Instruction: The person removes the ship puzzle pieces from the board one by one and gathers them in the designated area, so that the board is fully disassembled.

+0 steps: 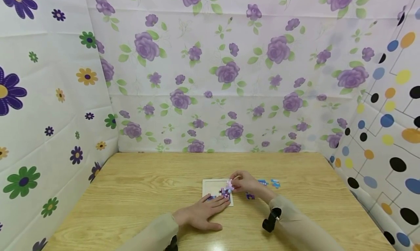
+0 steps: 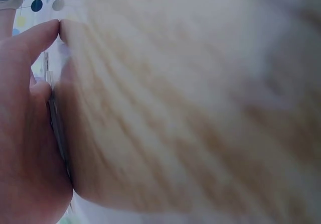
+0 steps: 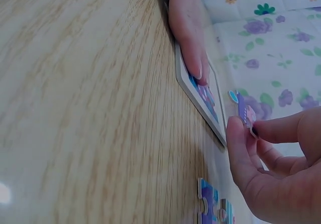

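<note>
A square puzzle tray (image 1: 206,184) with a pale frame lies on the table, its lower and right parts filled with purple and blue pieces. My left hand (image 1: 205,211) lies flat with straight fingers across the tray's near edge and the fitted pieces; in the left wrist view the hand (image 2: 30,128) rests against the wood. At the tray's right side my right hand (image 1: 245,182) pinches a puzzle piece (image 3: 246,109) between thumb and fingers. That piece is held tilted above the tray's edge in the right wrist view, coloured purple and pink.
Loose puzzle pieces lie right of the tray: a dark purple one (image 1: 250,196) near the right wrist and blue ones (image 1: 275,183) farther out. The wooden table (image 1: 147,181) meets a flowered cloth (image 1: 213,116) at its back edge. Patterned cloths hang at both sides.
</note>
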A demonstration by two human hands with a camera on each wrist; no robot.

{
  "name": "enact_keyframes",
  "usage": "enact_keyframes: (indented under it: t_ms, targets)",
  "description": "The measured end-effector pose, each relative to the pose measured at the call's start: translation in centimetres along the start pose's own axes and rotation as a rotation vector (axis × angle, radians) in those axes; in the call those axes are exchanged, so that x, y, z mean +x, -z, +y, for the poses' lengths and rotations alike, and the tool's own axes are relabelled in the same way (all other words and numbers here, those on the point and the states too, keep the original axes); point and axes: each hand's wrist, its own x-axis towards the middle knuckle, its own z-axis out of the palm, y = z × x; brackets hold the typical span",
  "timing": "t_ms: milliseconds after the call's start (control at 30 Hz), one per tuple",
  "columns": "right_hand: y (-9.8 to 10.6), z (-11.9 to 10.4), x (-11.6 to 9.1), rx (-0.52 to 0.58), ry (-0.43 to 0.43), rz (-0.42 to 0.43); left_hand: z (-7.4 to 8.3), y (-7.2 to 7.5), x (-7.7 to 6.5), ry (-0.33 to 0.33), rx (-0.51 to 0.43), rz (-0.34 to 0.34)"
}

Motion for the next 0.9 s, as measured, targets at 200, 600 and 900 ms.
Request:
enact_keyframes:
  t_ms: [200, 600, 900]
  targets:
    - [0.8, 0.2, -0.4, 0.020, 0.005, -0.003, 0.1, 0.3, -0.1, 0.005, -0.012, -0.026]
    - [2.8, 0.6, -1.9, 0.039, 0.003, -0.021, 0.1, 0.7, 0.1, 0.025, -0.006, -0.086]
    - [3.9, 0.9, -3.2, -0.006, 0.019, -0.002, 0.2, 0.7, 0.0, 0.023, 0.003, -0.090]
